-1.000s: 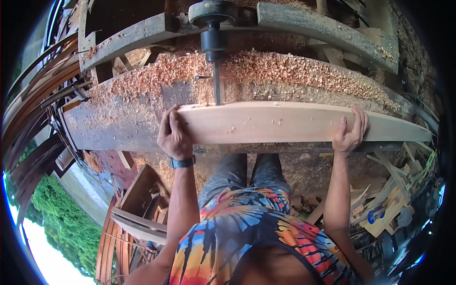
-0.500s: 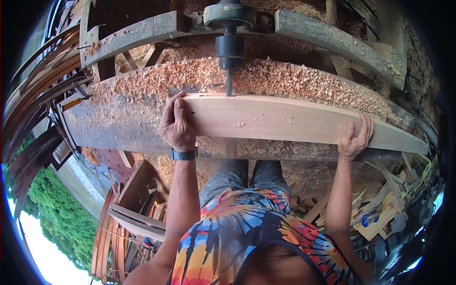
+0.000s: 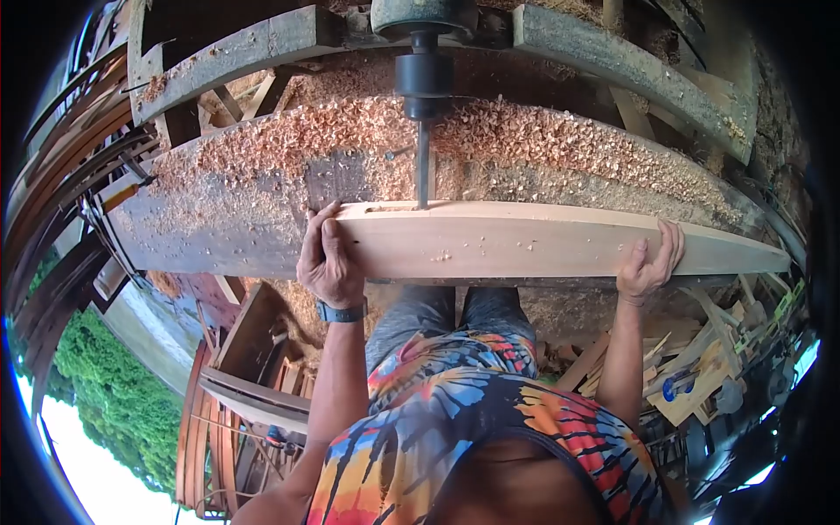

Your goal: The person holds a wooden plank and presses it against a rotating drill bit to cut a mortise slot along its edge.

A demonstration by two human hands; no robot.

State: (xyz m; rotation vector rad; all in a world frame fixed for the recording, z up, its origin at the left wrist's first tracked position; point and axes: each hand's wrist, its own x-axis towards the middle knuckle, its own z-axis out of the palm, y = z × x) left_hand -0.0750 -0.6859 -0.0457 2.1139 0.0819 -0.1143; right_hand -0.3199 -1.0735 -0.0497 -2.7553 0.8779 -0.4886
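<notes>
A long pale wooden board (image 3: 507, 241), tapering toward its right end, lies across the worktable in front of me. My left hand (image 3: 331, 262), with a watch on its wrist, grips the board's left end, fingers over the far edge and thumb on the face. My right hand (image 3: 649, 262) is closed on the board nearer its right end. A narrow slot (image 3: 391, 209) is cut in the far edge, to the right of my left hand. The metal bit (image 3: 423, 166) from a black chuck (image 3: 424, 80) meets that edge at the slot's right end.
Wood shavings (image 3: 560, 144) are heaped along the back of the worktable (image 3: 219, 241). Behind it, curved timber pieces (image 3: 630, 70) flank the machine's spindle housing (image 3: 423, 13). Stacked wood strips (image 3: 61, 175) stand at the left; offcuts (image 3: 700, 376) lie at the lower right.
The board and both hands have come toward my body. More of the bit's length and more of the slot now show. Both hands keep their grip.
</notes>
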